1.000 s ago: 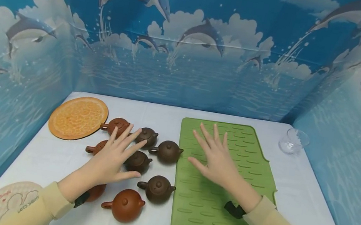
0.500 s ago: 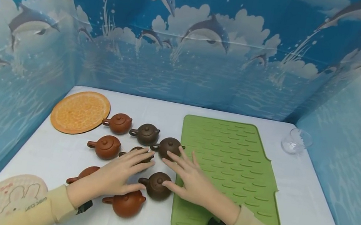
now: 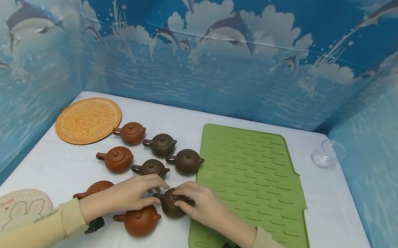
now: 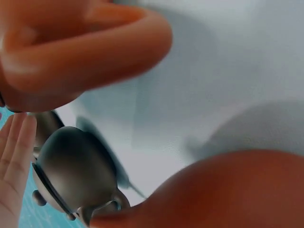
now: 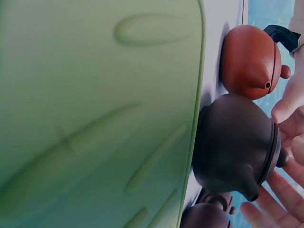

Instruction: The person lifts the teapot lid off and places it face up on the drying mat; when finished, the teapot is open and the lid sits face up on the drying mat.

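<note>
Both hands come in around a dark brown teapot (image 3: 169, 208) beside the mat's left edge. My right hand (image 3: 204, 204) arches over its spout side, thumb in front, fingers above the lid. At the handle side, my left hand (image 3: 128, 193) has its thumb and fingers spread apart. In the right wrist view, fingertips surround the lid of the dark teapot (image 5: 232, 142), its knob showing free between them. The left wrist view shows straight fingers (image 4: 19, 152) near another dark teapot (image 4: 78, 166). A reddish-brown teapot (image 3: 139, 222) stands just below the left hand.
Further dark teapots (image 3: 187, 163) and reddish-brown teapots (image 3: 119, 160) stand in loose rows behind and left. A green ridged mat (image 3: 252, 183) covers the right side. An orange round mat (image 3: 88, 121), a rabbit-print mat (image 3: 7, 215) and a clear glass (image 3: 325, 155) lie farther out.
Both hands have come down and inward from above the teapots and the green mat to the near dark teapot, their spread fingers now more bent. The teapots stay where they were.
</note>
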The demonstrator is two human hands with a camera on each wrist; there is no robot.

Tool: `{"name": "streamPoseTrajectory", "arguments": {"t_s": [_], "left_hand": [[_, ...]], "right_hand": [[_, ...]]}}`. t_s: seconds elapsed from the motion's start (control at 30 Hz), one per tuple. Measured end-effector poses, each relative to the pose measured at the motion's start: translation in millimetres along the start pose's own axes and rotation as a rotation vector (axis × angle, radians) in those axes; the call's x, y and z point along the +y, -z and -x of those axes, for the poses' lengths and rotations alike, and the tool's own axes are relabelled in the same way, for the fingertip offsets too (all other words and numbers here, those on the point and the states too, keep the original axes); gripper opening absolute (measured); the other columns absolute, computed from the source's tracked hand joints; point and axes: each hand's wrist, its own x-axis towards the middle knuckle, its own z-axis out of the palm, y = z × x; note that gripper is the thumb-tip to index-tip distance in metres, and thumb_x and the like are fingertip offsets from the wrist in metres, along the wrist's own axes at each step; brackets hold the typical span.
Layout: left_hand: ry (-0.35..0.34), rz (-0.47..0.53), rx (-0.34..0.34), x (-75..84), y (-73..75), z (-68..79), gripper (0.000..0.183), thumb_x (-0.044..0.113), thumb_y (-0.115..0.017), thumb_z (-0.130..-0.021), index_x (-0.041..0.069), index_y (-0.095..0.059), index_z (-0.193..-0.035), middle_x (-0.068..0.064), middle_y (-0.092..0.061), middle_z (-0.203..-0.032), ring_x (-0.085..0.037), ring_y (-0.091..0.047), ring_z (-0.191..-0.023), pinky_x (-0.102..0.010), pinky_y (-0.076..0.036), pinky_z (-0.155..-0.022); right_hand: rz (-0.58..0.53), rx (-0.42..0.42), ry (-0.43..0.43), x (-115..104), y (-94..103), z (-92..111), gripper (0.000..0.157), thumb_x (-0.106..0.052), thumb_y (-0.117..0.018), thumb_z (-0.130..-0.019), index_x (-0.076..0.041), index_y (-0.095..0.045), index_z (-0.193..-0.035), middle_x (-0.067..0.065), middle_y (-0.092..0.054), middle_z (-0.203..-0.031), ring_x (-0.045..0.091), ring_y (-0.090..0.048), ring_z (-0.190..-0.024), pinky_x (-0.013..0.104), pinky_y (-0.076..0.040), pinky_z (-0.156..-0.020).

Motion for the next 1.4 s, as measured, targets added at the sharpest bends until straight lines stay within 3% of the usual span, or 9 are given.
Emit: {"name": "streamPoseTrajectory", "arguments": {"t_s": [0.27, 0.57, 0.67, 0.8, 1.03, 1.2, 1.3, 1.4], "left_hand": [[0.012, 0.095, -0.015, -3.1, -5.2, -9.0, 0.031, 0.008, -0.071, -0.089, 0.012, -0.065, -0.12, 0.002, -0.07, -0.1, -0.009, -0.067, -0.094, -0.027, -0.057, -0.081], [0.012, 0.105, -0.008, -1.8, -6.7, -13.4, 0.03, 0.006, -0.073, -0.087, 0.008, -0.068, -0.116, 0.001, -0.071, -0.094, -0.007, -0.067, -0.088, -0.02, -0.056, -0.076], [0.014, 0.115, -0.013, -1.5, -8.5, -14.4, 0.029, 0.005, -0.074, -0.086, 0.007, -0.068, -0.115, 0.001, -0.071, -0.093, -0.007, -0.068, -0.086, -0.019, -0.055, -0.075], [0.019, 0.105, -0.007, -1.8, -9.0, -15.7, 0.028, 0.006, -0.074, -0.086, 0.008, -0.069, -0.114, 0.001, -0.07, -0.093, -0.006, -0.067, -0.086, -0.019, -0.055, -0.075], [0.046, 0.118, -0.011, -1.9, -7.8, -16.6, 0.027, 0.007, -0.074, -0.086, 0.01, -0.07, -0.113, 0.002, -0.07, -0.093, -0.006, -0.066, -0.087, -0.02, -0.055, -0.076], [0.055, 0.131, -0.016, 0.0, -7.0, -17.2, 0.027, 0.007, -0.074, -0.086, 0.009, -0.07, -0.112, 0.002, -0.069, -0.094, -0.006, -0.066, -0.087, -0.02, -0.055, -0.076], [0.06, 0.134, -0.016, 0.6, -6.5, -17.3, 0.027, 0.006, -0.074, -0.086, 0.009, -0.07, -0.112, 0.002, -0.069, -0.094, -0.006, -0.066, -0.087, -0.02, -0.056, -0.076], [0.066, 0.135, -0.017, 1.0, -6.1, -16.9, 0.027, 0.006, -0.074, -0.086, 0.009, -0.07, -0.113, 0.002, -0.069, -0.094, -0.006, -0.066, -0.087, -0.02, -0.055, -0.076]], "right_hand": [[-0.007, -0.011, -0.09, -4, -5.0, -3, 0.019, -0.016, -0.076, -0.087, -0.01, -0.071, -0.104, 0.002, -0.071, -0.11, 0.016, -0.068, -0.104, 0.027, -0.056, -0.091], [-0.043, -0.021, -0.166, -5, -3.7, -5, 0.014, -0.016, -0.077, -0.085, -0.011, -0.068, -0.095, 0.007, -0.072, -0.113, 0.019, -0.068, -0.106, 0.03, -0.056, -0.092], [-0.22, -0.031, -0.248, -2, 1.1, -1, 0.011, -0.011, -0.074, -0.088, -0.008, -0.067, -0.095, 0.014, -0.069, -0.12, 0.025, -0.068, -0.109, 0.031, -0.056, -0.092], [-0.556, -0.002, -0.438, 7, 14.8, 6, 0.01, -0.008, -0.07, -0.09, -0.003, -0.066, -0.098, 0.021, -0.065, -0.126, 0.032, -0.067, -0.112, 0.029, -0.057, -0.09], [-0.903, 0.033, -0.763, 30, 40.0, 37, 0.027, -0.023, -0.066, -0.094, -0.001, -0.06, -0.11, 0.01, -0.068, -0.12, 0.013, -0.066, -0.107, 0.026, -0.054, -0.095], [-1.187, 0.04, -0.809, 41, 48.0, 63, 0.019, -0.014, -0.055, -0.1, -0.002, -0.052, -0.114, 0.01, -0.059, -0.116, 0.015, -0.067, -0.104, 0.029, -0.054, -0.096], [-1.26, 0.03, -0.806, 46, 49.8, 74, 0.016, -0.012, -0.051, -0.102, -0.003, -0.051, -0.115, 0.012, -0.062, -0.118, 0.019, -0.069, -0.106, 0.032, -0.054, -0.096], [-1.29, 0.025, -0.816, 49, 49.6, 80, 0.025, -0.017, -0.05, -0.103, 0.002, -0.05, -0.12, 0.013, -0.064, -0.118, 0.021, -0.07, -0.107, 0.034, -0.053, -0.096]]}}
